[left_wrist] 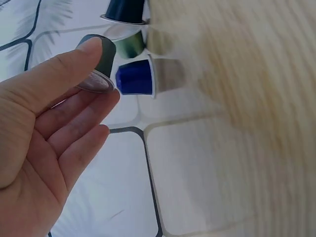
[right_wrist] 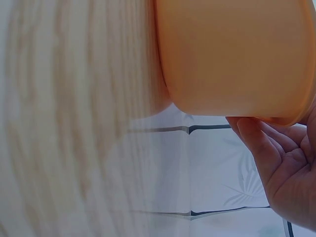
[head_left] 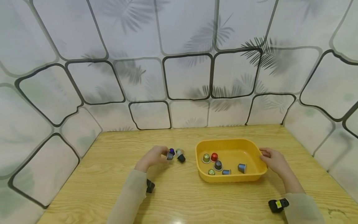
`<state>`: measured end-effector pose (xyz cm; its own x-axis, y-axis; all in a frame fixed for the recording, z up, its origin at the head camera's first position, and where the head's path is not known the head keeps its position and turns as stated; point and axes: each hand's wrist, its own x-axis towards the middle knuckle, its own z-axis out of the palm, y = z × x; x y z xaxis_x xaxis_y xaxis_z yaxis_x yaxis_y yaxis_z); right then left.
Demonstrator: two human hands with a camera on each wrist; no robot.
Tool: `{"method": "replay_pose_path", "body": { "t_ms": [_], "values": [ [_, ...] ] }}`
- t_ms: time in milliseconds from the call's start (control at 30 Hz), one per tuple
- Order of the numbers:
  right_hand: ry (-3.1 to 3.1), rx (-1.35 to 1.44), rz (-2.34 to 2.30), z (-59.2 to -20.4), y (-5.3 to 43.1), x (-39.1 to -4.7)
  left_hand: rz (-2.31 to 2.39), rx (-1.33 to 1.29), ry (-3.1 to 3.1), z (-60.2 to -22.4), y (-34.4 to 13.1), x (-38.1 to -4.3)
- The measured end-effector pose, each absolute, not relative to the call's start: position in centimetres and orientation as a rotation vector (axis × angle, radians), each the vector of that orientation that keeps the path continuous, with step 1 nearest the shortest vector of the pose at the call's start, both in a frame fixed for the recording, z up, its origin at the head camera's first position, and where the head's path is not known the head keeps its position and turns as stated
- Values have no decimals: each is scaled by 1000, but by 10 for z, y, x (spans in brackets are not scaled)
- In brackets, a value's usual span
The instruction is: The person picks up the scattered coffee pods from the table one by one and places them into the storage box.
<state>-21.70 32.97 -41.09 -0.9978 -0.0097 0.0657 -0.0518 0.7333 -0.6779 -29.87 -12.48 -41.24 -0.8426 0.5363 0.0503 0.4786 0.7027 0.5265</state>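
Observation:
My left hand (head_left: 152,158) pinches a grey coffee capsule (left_wrist: 106,59) between thumb and fingers, its foil face turned downward in the left wrist view. Close beside it on the table lie a dark blue capsule (left_wrist: 136,77), a green capsule (left_wrist: 131,45) and a dark capsule (head_left: 181,158). My right hand (head_left: 275,160) grips the right-hand rim of a yellow plastic tub (head_left: 232,179), with the thumb on the outer wall and the other fingers partly hidden. Inside the tub are a red capsule (head_left: 214,156), a dark grey capsule (head_left: 218,165), and several green and blue ones.
Both hands work over a light wood-grain table (head_left: 179,199). A patterned curtain (head_left: 187,77) with leaf prints and dark outlines encloses the table at the back and sides. Black camera straps sit on the left wrist (head_left: 150,186) and right wrist (head_left: 277,206).

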Motion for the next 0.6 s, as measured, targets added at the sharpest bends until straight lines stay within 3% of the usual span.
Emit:
{"method": "replay_pose_path", "body": {
  "t_ms": [600],
  "values": [
    [-2851, 70, 1146, -414, 331, -218, 978, 841, 2880, -392, -92, -293]
  ]
}}
